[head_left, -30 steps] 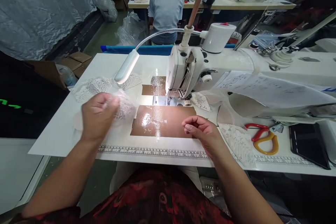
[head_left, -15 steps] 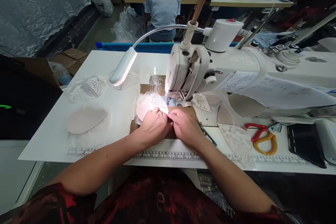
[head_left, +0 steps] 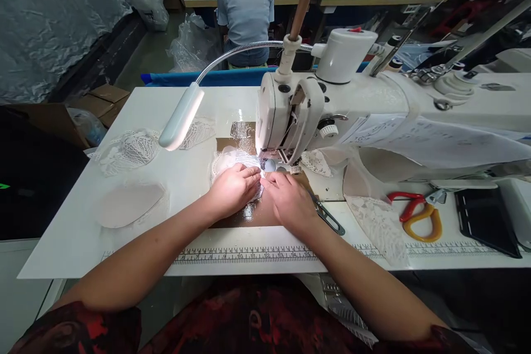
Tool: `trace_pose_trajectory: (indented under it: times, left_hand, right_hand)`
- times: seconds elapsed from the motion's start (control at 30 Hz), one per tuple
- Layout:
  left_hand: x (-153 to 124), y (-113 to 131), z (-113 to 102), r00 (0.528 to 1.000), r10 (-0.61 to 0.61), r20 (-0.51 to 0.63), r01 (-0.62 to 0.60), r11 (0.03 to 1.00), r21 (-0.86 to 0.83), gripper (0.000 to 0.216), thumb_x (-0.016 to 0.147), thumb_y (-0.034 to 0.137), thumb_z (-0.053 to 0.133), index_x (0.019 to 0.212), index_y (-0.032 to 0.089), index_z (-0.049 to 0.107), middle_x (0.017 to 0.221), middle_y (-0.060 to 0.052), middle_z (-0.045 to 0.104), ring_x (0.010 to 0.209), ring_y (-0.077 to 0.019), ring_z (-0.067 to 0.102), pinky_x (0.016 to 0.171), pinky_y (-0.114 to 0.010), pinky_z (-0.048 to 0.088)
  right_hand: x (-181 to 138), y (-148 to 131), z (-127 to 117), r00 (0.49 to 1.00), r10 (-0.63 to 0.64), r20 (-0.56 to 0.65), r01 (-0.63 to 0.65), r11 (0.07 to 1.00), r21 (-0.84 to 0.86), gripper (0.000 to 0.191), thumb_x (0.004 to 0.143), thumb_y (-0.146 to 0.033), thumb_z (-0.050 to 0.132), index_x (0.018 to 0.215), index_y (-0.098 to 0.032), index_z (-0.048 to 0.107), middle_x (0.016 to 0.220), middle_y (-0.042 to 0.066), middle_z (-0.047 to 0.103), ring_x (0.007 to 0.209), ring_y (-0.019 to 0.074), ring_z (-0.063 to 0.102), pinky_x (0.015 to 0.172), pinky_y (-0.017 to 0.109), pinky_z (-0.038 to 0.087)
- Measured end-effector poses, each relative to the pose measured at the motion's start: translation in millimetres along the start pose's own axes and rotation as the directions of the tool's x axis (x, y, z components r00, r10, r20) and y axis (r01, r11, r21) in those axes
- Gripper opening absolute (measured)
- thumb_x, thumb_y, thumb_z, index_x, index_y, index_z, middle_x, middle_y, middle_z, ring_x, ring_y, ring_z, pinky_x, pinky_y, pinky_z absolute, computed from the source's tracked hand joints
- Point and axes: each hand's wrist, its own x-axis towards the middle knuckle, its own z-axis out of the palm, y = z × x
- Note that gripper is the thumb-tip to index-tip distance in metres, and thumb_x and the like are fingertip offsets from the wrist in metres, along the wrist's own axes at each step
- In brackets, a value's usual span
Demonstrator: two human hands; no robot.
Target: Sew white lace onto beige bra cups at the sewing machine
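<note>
My left hand (head_left: 233, 189) lies on a white lace piece (head_left: 227, 159), its fingers pressing it flat just in front of the needle of the white sewing machine (head_left: 290, 110). Beside it, my right hand (head_left: 290, 202) rests on the same lace at the needle plate, fingers together and touching the fabric. Both hands sit over a shiny brown plate (head_left: 249, 214) set in the white table (head_left: 74, 232). The lace under my palms is mostly hidden.
A beige cup pad (head_left: 128, 204) and more lace pieces (head_left: 124, 149) lie at the left. A gooseneck lamp (head_left: 180, 117) hangs over them. Thread snips (head_left: 329, 220) lie by my right hand; red-and-yellow scissors (head_left: 415, 215) and a black device (head_left: 483, 221) sit at the right. A person sits beyond.
My left hand carried the lace from the left side to the needle, and my right hand came in beside it. Both hands have since slid a little forward toward the presser foot.
</note>
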Motion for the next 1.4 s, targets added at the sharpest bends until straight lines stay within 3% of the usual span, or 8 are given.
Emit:
trace_pose_trajectory:
  times: [0.27,0.53,0.73,1.0,1.17,1.23,1.3,1.4]
  left_hand:
    - [10,-18,3,0.989,0.114,-0.091,-0.111,0.993,0.037,0.031,0.093,0.025,0.045,0.109,0.011,0.068,0.115,-0.011,0.068,0.084,-0.0215,0.059,0.075,-0.036,0.052]
    - [10,-23,8,0.985,0.109,-0.132,-0.113,0.993,-0.030,0.032,0.093,0.024,0.044,0.109,0.011,0.068,0.117,-0.012,0.067,0.088,-0.0215,0.060,0.076,-0.037,0.052]
    - [10,-22,11,0.998,-0.032,-0.054,0.031,0.999,-0.016,0.035,0.091,0.021,0.044,0.121,0.012,0.060,0.125,-0.012,0.061,0.097,-0.0242,0.055,0.083,-0.040,0.048]
    - [5,-17,7,0.985,-0.172,0.014,0.172,0.985,0.018,0.040,0.091,0.023,0.041,0.129,0.018,0.053,0.138,-0.013,0.048,0.129,-0.0354,0.037,0.101,-0.057,0.034]
    - [-2,-22,-10,0.964,-0.257,0.074,0.263,0.960,-0.093,0.038,0.081,0.013,0.046,0.116,0.020,0.061,0.138,-0.008,0.050,0.132,-0.0351,0.035,0.104,-0.063,0.026]
    - [-12,-18,-21,0.973,-0.185,0.135,0.211,0.953,-0.217,0.033,0.074,0.007,0.048,0.099,0.019,0.066,0.132,-0.005,0.056,0.132,-0.0326,0.038,0.106,-0.060,0.028]
    - [-26,-5,-33,0.976,0.000,0.216,0.081,0.928,-0.364,0.033,0.071,0.003,0.047,0.090,0.021,0.068,0.125,-0.002,0.062,0.131,-0.0292,0.041,0.108,-0.055,0.028]
    - [-48,27,-43,0.931,0.273,0.244,-0.123,0.861,-0.493,0.036,0.070,0.001,0.048,0.092,0.022,0.068,0.121,-0.001,0.064,0.130,-0.0252,0.044,0.113,-0.050,0.026]
  right_hand:
    - [8,0,2,0.998,0.037,-0.041,-0.037,0.999,0.010,0.045,0.085,-0.009,0.041,0.126,-0.022,0.057,0.107,0.007,0.061,0.089,0.0222,0.050,0.067,0.033,0.037]
    - [7,1,2,0.999,0.018,-0.047,-0.018,1.000,0.008,0.046,0.082,-0.006,0.043,0.122,-0.022,0.058,0.105,0.006,0.059,0.088,0.0212,0.047,0.067,0.031,0.036]
    - [5,3,3,0.999,0.018,-0.051,-0.015,0.999,0.051,0.044,0.081,-0.007,0.044,0.118,-0.022,0.061,0.103,0.006,0.060,0.085,0.0215,0.047,0.067,0.031,0.036]
    - [1,3,6,0.996,0.039,-0.084,-0.030,0.994,0.101,0.047,0.084,-0.008,0.041,0.125,-0.023,0.059,0.108,0.006,0.060,0.086,0.0210,0.050,0.074,0.032,0.039]
    - [-1,5,3,0.992,0.037,-0.121,-0.013,0.982,0.191,0.044,0.085,-0.006,0.039,0.119,-0.021,0.063,0.104,0.006,0.062,0.086,0.0190,0.054,0.071,0.030,0.041]
    - [-4,8,2,0.988,0.028,-0.153,0.012,0.966,0.259,0.040,0.086,-0.009,0.039,0.114,-0.019,0.065,0.104,0.006,0.063,0.086,0.0182,0.056,0.071,0.028,0.043]
    - [-7,11,3,0.983,0.007,-0.186,0.055,0.944,0.327,0.036,0.086,-0.011,0.042,0.112,-0.018,0.066,0.104,0.006,0.063,0.087,0.0174,0.058,0.071,0.027,0.044]
    - [-11,13,4,0.973,-0.003,-0.229,0.095,0.915,0.391,0.034,0.085,-0.013,0.044,0.109,-0.019,0.067,0.104,0.005,0.064,0.089,0.0169,0.059,0.073,0.026,0.046]
